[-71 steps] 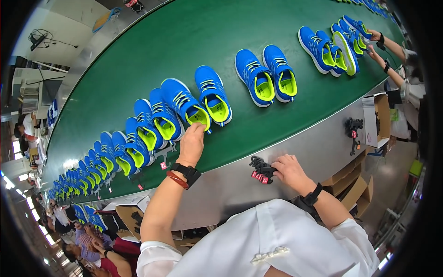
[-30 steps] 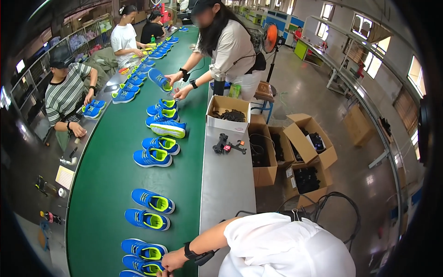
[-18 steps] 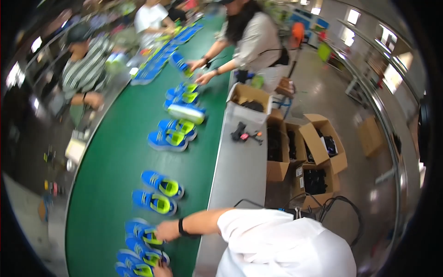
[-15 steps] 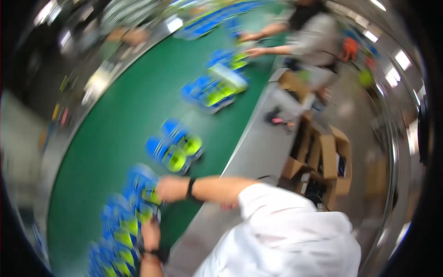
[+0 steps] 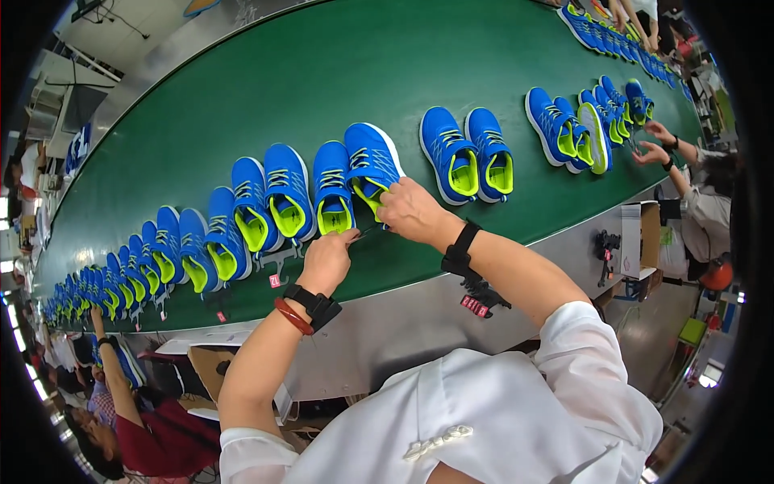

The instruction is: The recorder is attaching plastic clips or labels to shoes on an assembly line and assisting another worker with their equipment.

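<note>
A pair of blue shoes with lime-yellow insides stands on the green conveyor belt (image 5: pixel 339 73) right in front of me. My right hand (image 5: pixel 413 211) grips the heel of the right shoe (image 5: pixel 372 159) of that pair. My left hand (image 5: pixel 326 260) is closed just below the heel of the left shoe (image 5: pixel 332 184). It pinches a thin dark cord (image 5: pixel 367 232) that runs across to my right hand. Both wrists wear black bands; the left also has a red one.
More blue shoe pairs line the belt to the left (image 5: pixel 242 206) and right (image 5: pixel 468 153). A black tagging tool (image 5: pixel 484 294) lies on the grey metal ledge beside my right forearm. A co-worker's hands (image 5: pixel 655 141) work at far right; another person (image 5: pixel 105 379) reaches in at lower left.
The view swung from looking along the line back down onto the belt. My right hand left the black tool on the ledge and joined my left hand at one shoe pair.
</note>
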Action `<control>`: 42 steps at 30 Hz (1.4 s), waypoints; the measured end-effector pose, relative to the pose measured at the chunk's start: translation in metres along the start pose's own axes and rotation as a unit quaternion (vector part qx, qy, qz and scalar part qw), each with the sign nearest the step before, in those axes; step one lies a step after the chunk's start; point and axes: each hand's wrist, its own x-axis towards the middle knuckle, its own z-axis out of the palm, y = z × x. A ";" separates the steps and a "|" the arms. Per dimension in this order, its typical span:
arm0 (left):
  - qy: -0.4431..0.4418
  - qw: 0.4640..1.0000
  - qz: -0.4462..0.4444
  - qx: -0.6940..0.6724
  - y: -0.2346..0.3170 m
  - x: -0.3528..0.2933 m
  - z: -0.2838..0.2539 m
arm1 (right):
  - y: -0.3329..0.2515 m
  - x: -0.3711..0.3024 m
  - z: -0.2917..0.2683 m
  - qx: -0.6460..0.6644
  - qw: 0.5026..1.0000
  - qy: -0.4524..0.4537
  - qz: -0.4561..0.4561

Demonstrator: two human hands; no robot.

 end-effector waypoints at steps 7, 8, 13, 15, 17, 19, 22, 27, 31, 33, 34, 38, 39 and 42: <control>0.010 0.999 -0.012 -0.032 0.002 0.000 0.003 | -0.001 0.007 0.010 -0.048 0.999 0.003 -0.007; 0.010 0.999 -0.012 -0.032 0.003 -0.001 0.002 | 0.000 0.007 0.011 -0.071 0.997 0.000 -0.012; 0.146 0.978 0.053 -0.137 0.005 -0.002 -0.006 | 0.012 0.003 0.009 -0.049 0.999 0.014 0.004; 0.077 0.991 -0.015 -0.109 0.007 -0.002 -0.004 | 0.014 0.001 0.007 -0.026 0.999 0.030 0.003; 0.027 0.997 -0.051 -0.046 0.011 -0.004 -0.001 | 0.016 0.001 0.003 -0.037 0.998 0.053 0.006; 0.049 0.997 -0.033 -0.044 0.013 -0.005 0.002 | 0.016 0.000 -0.001 -0.029 0.999 0.033 0.006; 0.071 0.996 -0.036 -0.048 0.017 -0.005 0.008 | 0.016 -0.001 -0.004 -0.026 0.999 0.024 -0.003; 0.069 0.996 -0.045 -0.047 0.024 -0.003 0.009 | 0.013 0.000 -0.003 -0.028 1.000 0.013 0.000; 0.066 0.995 -0.052 -0.057 0.029 -0.005 0.007 | 0.011 0.003 -0.002 -0.055 0.998 -0.013 -0.004; 0.081 0.991 0.007 -0.107 0.027 -0.006 0.006 | 0.014 0.002 -0.001 -0.081 0.996 -0.032 -0.005; 0.069 0.992 -0.014 -0.100 0.024 -0.007 0.005 | 0.018 0.001 -0.001 -0.018 1.000 -0.015 0.006; 0.071 0.985 0.067 -0.142 0.017 -0.002 0.009 | 0.030 -0.014 0.002 0.152 0.988 -0.024 0.033; 0.051 0.988 0.086 -0.116 0.019 0.001 0.011 | 0.031 -0.021 0.003 0.154 0.988 -0.007 0.030; -0.018 0.998 0.052 0.015 0.029 -0.001 0.009 | 0.030 -0.051 0.000 0.224 0.972 0.029 0.062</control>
